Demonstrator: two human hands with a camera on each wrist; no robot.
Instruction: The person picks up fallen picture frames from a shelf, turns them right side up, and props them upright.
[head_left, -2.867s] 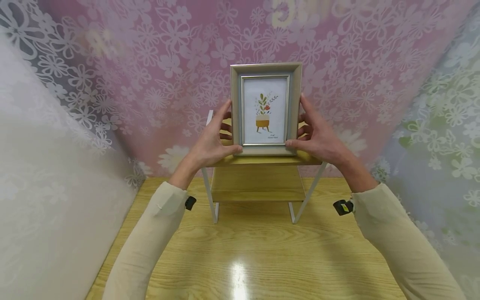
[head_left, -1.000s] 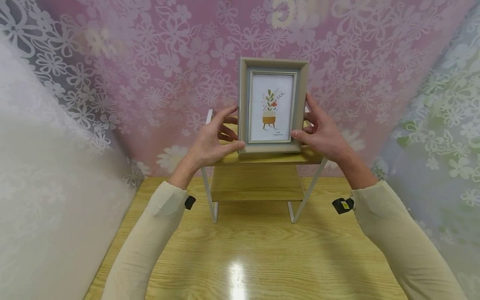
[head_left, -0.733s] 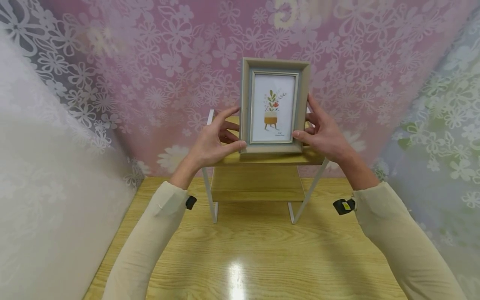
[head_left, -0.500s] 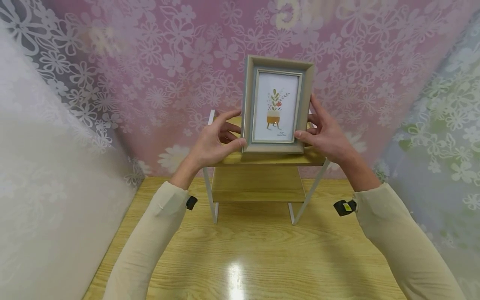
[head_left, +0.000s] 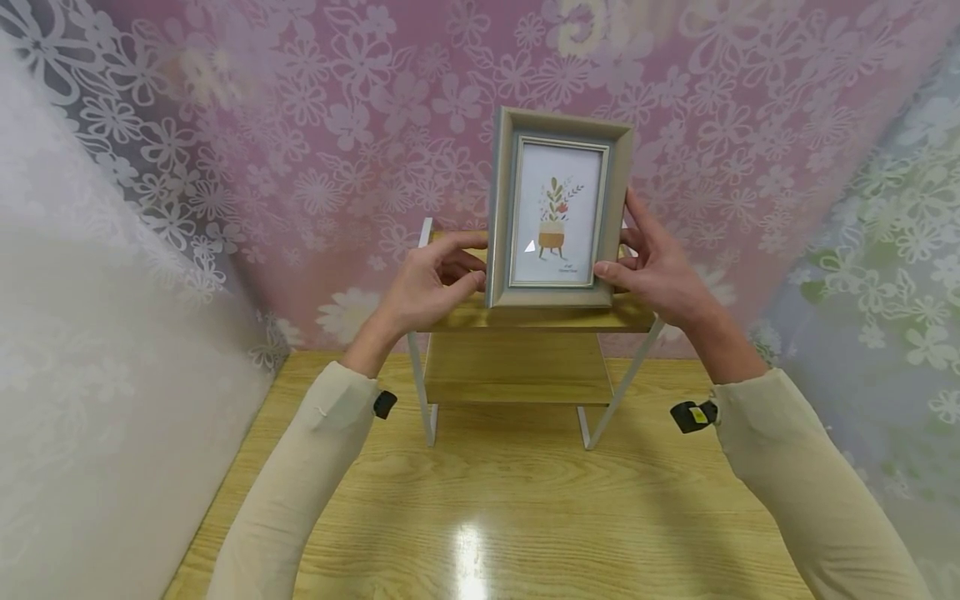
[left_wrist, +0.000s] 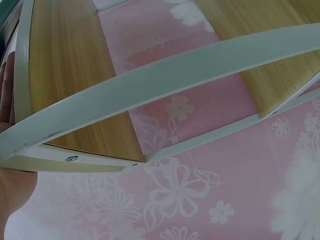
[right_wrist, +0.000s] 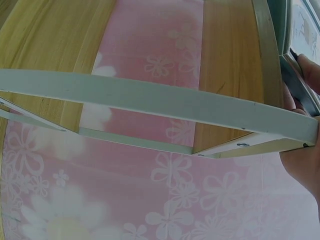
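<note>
A beige picture frame (head_left: 558,296) with a potted-plant print stands nearly upright on the wooden top of a small side table (head_left: 465,317), leaning slightly right and turned a little. My right hand (head_left: 663,271) grips its right side, thumb on the front and fingers behind. In the right wrist view, part of that frame (right_wrist: 300,75) shows beside the right thumb (right_wrist: 310,70). My left hand (head_left: 431,279) is at the left side, thumb and fingers loosely bent beside the edge; whether they touch it is hard to tell. The table top hides part of the left hand (left_wrist: 15,195) in its wrist view.
Below the top is a lower wooden shelf (head_left: 517,367), carried by white metal legs (head_left: 626,383). A pink flowered wall (head_left: 360,167) rises close behind, with pale walls at left and right. The floor (head_left: 450,483) is wood-patterned.
The picture frame has shifted right and tilted clockwise, the right hand moving with it. The left thumb has come off the frame's front corner to beside its edge.
</note>
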